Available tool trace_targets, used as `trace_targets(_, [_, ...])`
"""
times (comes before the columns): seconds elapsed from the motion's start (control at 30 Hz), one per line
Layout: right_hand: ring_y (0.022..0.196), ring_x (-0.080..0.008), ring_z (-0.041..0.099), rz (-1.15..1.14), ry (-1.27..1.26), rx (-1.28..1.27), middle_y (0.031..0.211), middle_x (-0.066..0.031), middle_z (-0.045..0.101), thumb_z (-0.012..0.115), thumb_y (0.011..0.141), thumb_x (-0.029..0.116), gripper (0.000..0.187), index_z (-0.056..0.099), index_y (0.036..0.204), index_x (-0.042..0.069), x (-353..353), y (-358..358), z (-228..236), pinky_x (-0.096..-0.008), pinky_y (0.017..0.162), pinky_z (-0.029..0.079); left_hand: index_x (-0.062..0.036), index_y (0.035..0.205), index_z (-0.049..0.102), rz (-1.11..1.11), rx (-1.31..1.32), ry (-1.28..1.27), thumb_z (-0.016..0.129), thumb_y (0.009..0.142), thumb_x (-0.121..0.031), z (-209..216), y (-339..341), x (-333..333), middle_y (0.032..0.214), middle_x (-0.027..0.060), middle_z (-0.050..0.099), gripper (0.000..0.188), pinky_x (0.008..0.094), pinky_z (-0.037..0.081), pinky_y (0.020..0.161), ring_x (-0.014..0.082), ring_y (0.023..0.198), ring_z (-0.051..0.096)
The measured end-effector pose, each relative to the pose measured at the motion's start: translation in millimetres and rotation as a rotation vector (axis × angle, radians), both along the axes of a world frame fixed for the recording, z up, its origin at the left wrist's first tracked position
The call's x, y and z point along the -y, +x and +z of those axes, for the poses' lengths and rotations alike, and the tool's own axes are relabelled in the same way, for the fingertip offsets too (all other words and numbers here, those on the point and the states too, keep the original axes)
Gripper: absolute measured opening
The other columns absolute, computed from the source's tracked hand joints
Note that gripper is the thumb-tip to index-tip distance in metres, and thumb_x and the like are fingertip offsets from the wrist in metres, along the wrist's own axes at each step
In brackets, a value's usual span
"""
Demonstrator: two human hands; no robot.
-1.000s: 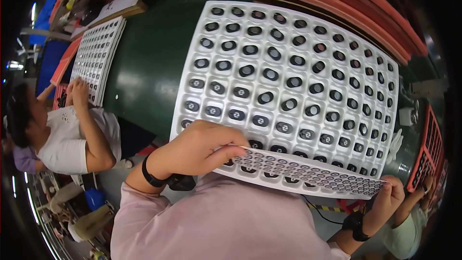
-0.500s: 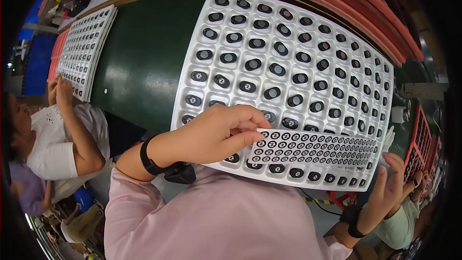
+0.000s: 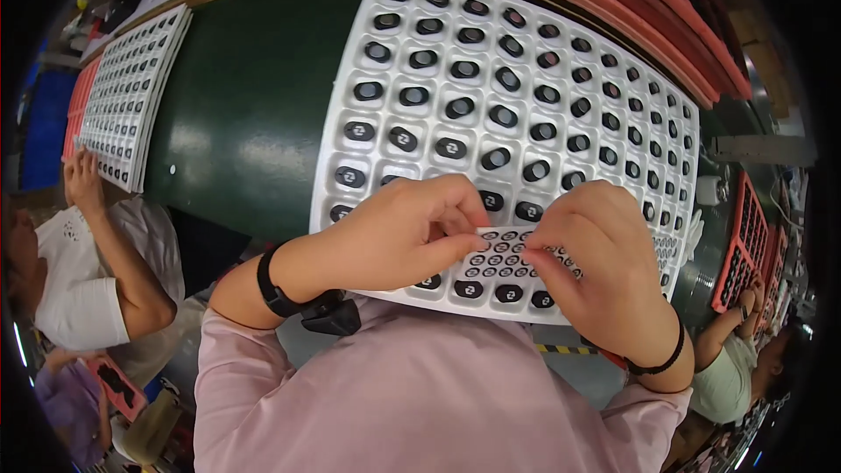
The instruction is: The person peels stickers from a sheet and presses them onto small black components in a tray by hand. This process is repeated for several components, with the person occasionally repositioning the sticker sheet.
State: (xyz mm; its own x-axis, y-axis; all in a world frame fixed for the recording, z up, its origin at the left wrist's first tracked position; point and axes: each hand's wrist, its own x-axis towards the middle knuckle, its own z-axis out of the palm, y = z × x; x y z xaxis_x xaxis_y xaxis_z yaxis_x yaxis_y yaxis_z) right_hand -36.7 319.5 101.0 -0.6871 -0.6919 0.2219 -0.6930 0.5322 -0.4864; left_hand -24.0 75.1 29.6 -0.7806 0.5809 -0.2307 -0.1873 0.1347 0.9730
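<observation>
My left hand (image 3: pixel 407 232) pinches the left end of a white sticker sheet (image 3: pixel 504 261) with rows of round black stickers. My right hand (image 3: pixel 604 267) reaches over the sheet, its thumb and forefinger pressed together on the sheet's face; whether a sticker is between them is too small to tell. Below both hands lies a white plastic tray (image 3: pixel 346 79) of many pockets, each with a small black oval part (image 3: pixel 460 108). Several parts on the near and left side bear a round white-on-black mark, like the part (image 3: pixel 451 148); others show a plain grey disc.
Stacked red trays (image 3: pixel 613 13) stand behind the white tray on the green table (image 3: pixel 236 123). At the left, a person (image 3: pixel 96 271) works at another white tray (image 3: pixel 131 96). A person (image 3: pixel 731 368) sits at the right near a red tray (image 3: pixel 745 241).
My right hand has moved left and up from beyond the sheet's right end onto the sheet, its fingers closing to a pinch. My left hand still holds the sheet.
</observation>
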Motion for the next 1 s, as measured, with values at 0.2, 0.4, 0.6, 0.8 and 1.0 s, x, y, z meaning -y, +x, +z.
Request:
trace_targets(0.2, [0.089,-0.0345,0.061,0.019,0.051,0.042,0.094,-0.0121,0.064,0.079,0.071,-0.002,0.027,0.064,0.093,0.005,14,-3,-11,-0.0432,0.08,0.047,-0.0037,0.106,0.063,-0.012,-0.257,-0.077,0.071,0.095,-0.017,-2,1,-2,0.088,0.011,0.075,0.019,0.0332,0.057,0.068,0.0227,0.078,0.075])
trace_targets(0.4, [0.088,-0.0337,0.06,0.036,0.051,0.112,0.092,-0.0127,0.062,0.079,0.072,-0.004,0.027,0.062,0.092,0.003,18,-2,-8,-0.0413,0.081,0.047,-0.0052,0.102,0.064,0.036,-0.329,-0.08,0.069,0.095,-0.022,-3,5,-7,0.085,0.0091,0.075,0.019,0.0372,0.056,0.067,0.0249,0.076,0.074])
trace_targets(0.6, [0.087,-0.033,0.06,0.016,0.068,0.145,0.09,-0.0126,0.061,0.079,0.073,-0.005,0.026,0.06,0.09,0.002,16,-4,-10,-0.0395,0.081,0.047,-0.0069,0.101,0.064,0.029,-0.348,-0.073,0.07,0.095,-0.024,-3,7,-10,0.082,0.0078,0.074,0.019,0.038,0.054,0.066,0.0246,0.075,0.072])
trace_targets(0.8, [0.087,-0.0329,0.06,0.006,0.069,0.188,0.091,-0.0129,0.06,0.079,0.074,-0.005,0.026,0.06,0.09,0.003,11,-4,-11,-0.0395,0.08,0.048,-0.0065,0.099,0.064,0.013,-0.352,-0.037,0.071,0.094,-0.023,-3,4,-11,0.086,0.0088,0.072,0.019,0.0373,0.054,0.067,0.0246,0.078,0.071])
trace_targets(1.0, [0.086,-0.0328,0.061,0.02,0.011,0.265,0.09,-0.0111,0.062,0.08,0.074,-0.003,0.026,0.06,0.09,0.004,15,-9,-15,-0.0407,0.078,0.048,-0.0033,0.091,0.064,0.078,-0.31,0.024,0.072,0.089,-0.018,-4,3,-3,0.083,0.0104,0.067,0.017,0.0382,0.05,0.065,0.0264,0.071,0.065])
